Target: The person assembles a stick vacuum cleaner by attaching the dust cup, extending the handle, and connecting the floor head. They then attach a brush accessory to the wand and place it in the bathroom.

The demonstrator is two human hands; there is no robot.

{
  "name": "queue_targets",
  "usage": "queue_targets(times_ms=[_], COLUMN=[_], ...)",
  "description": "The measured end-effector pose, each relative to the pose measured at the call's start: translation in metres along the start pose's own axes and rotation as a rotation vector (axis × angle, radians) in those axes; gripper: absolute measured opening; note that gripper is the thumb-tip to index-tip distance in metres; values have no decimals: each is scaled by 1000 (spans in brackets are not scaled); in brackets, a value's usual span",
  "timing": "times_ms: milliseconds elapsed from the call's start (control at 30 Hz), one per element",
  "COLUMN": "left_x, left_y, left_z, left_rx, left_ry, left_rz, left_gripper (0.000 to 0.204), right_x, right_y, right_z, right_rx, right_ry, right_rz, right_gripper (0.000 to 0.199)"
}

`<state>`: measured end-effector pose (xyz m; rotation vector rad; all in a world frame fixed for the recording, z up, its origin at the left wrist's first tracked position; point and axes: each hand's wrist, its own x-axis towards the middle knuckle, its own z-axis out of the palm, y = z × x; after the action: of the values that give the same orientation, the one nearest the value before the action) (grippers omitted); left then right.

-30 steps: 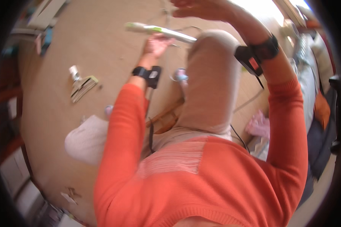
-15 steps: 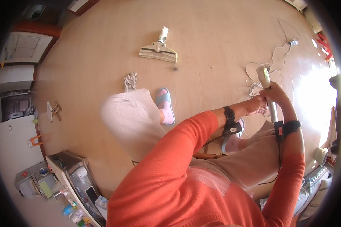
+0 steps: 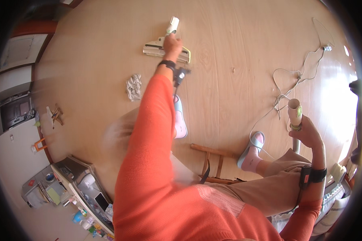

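A cream vacuum cleaner floor head with a short white neck lies on the floor ahead of me. My left arm stretches out to it, and my left hand is closed at the base of the neck; the fingers are partly hidden. At the right, my right hand is wrapped round a vacuum tube. The tube's white upper end has a round open mouth and a green-edged part; a grey length runs on below the hand. Both wrists carry black straps with small boxes.
A crumpled grey cloth lies left of my slippered foot. A white cord loops over the floor at the right. A wooden frame sits between my legs. Further left are a small wooden stand and a cluttered shelf unit.
My left hand has left the tube and reached forward to the floor head. My right hand still holds the tube, whose open mouth now tilts towards me. My left knee has shifted.
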<state>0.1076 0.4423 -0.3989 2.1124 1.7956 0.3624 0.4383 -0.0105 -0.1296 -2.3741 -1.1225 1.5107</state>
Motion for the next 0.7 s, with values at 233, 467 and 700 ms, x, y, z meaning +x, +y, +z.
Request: queue_targets(times_ms=[233,467,700], left_x=[71,74,68], left_y=[-29,-34,-49], left_z=[-4,23,13], left_rx=[222,343,297], left_ry=[-123,-254,-322], left_rz=[-30,-123,-291], left_gripper=[54,60,62], right_x=[1,-7,-6], right_y=[-19,-42,-43], right_z=[-2,3,7], right_rx=[-7,-69,-124], right_ry=[-28,-72,-95], right_rz=[40,74,139], right_gripper=[37,36,44])
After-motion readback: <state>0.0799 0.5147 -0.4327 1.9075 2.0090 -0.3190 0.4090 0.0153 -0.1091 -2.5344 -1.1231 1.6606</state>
